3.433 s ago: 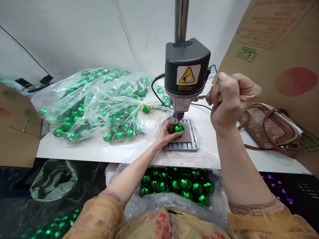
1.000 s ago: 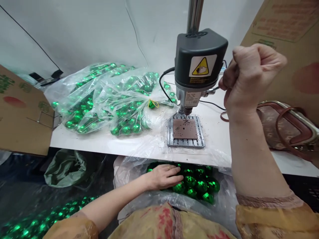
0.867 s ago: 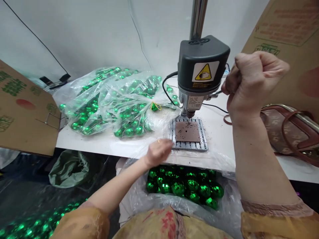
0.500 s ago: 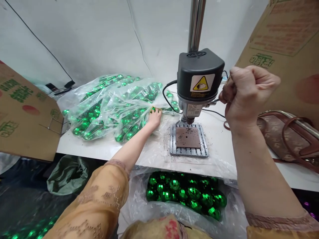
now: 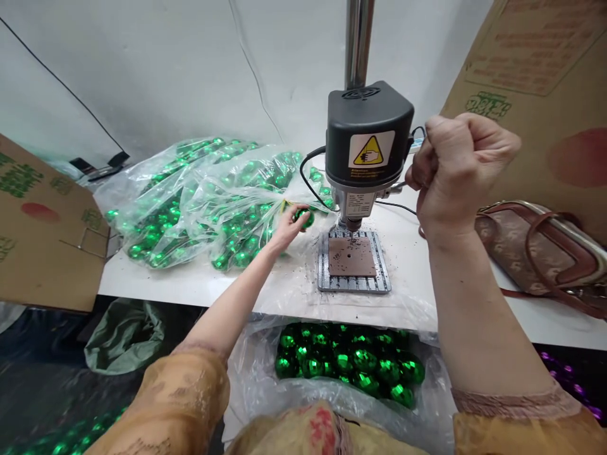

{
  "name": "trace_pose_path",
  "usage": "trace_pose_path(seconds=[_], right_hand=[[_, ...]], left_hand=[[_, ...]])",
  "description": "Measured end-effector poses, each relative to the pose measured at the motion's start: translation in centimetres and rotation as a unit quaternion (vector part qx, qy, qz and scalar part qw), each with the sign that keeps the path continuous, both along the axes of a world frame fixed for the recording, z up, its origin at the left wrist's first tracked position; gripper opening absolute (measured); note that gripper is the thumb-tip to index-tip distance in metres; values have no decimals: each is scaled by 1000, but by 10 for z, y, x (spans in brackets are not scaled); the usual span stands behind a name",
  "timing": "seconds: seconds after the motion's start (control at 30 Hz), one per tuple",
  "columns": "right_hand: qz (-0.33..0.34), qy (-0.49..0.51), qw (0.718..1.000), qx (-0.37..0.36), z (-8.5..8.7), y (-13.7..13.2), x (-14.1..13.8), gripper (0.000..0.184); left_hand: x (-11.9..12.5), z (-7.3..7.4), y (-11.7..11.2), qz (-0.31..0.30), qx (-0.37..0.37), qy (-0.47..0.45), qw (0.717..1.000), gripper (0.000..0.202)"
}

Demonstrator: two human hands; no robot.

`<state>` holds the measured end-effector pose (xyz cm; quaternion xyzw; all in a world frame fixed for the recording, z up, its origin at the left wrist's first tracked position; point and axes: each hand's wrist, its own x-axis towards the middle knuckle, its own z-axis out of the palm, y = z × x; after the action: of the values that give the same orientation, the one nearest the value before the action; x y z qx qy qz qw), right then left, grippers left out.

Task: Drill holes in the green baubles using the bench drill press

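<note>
Left hand [image 5: 287, 229] is clamped on a green ball [image 5: 307, 220], 10 o'clock from the base plate [image 5: 353, 284]; right hand [image 5: 462, 170] grips the lever [image 5: 397, 186]. Ball's probably light, stiff, slippery, maybe crackable; I'd hold its widest part.

This looks like a small workshop: a drill [image 5: 370, 139] with a warning label [image 5: 371, 150] stands on a white table [image 5: 279, 287], dark shavings [image 5: 356, 246] speckle its base [image 5: 348, 285], green balls [image 5: 365, 359] lie in bulk below the table's edge, see-through bags [image 5: 208, 205] of more crowd the tabletop, and large printed cartons [image 5: 516, 69] stand at both sides.
</note>
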<state>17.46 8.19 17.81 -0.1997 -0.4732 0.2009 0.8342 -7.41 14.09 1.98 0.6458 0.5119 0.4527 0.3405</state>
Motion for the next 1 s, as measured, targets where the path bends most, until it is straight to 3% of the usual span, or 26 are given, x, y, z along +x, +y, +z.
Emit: trace_pose_path(seconds=[0.1,0.23,0.4,0.73,0.9,1.0], right_hand=[[-1,4,1000,1,0,0,-1,42],[-2,8,1000,-2,0,0,-1,42],[1,0,1000,-9,-1,0,1,43],[-16,-12,1000,-18,-3,3,2,44],[-52,-40,996,-68,-5,5,3,48],[-50,-41,996,-63,-4,4,4,49]], left_hand=[[16,-7,-48,-67,-97,-185,976,60],[34,-15,-83,-73,-151,-244,955,63],[50,-23,-81,-65,-154,-248,954,53],[65,-24,-76,-97,-117,-162,975,61],[72,-30,-71,-101,-68,-125,985,59],[75,-33,-69,-100,-36,-97,990,57]])
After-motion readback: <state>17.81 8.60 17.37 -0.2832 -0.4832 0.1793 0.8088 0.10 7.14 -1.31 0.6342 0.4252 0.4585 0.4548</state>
